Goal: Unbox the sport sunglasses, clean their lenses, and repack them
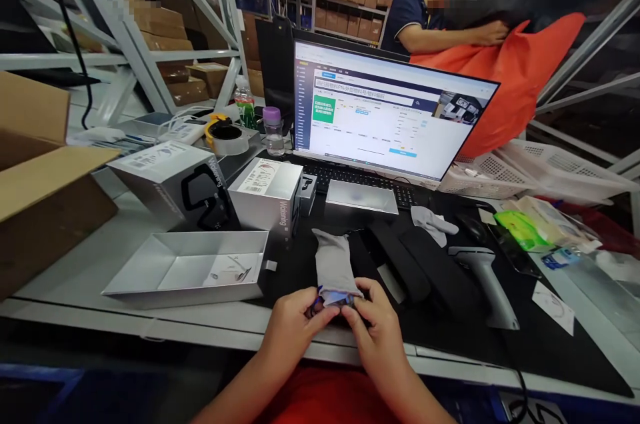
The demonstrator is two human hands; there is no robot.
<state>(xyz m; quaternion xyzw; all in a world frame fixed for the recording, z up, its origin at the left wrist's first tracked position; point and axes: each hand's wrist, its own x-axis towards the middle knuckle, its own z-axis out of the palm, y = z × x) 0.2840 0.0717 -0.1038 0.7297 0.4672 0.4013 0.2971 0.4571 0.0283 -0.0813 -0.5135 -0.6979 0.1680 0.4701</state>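
Note:
A small grey cloth pouch [334, 263] lies with its mouth toward me near the table's front edge. My left hand [295, 319] is closed on the left side of that mouth, thumb and fingers pinching the cloth. On the other side my right hand [377, 321] pinches the opening. Something bluish and glossy shows at the mouth between my thumbs, but I cannot make out what it is. Right of the pouch is a black padded case [397, 261]. To the left stands an open silver box [187, 297] with a printed card [227, 271] inside.
Two printed silver boxes [263, 201] stand behind the open box, beside a brown carton [55, 211]. A monitor [380, 117] and keyboard [350, 179] are ahead. A barcode scanner [485, 284] lies right. Beyond the monitor, a person [425, 24] handles orange material [520, 84].

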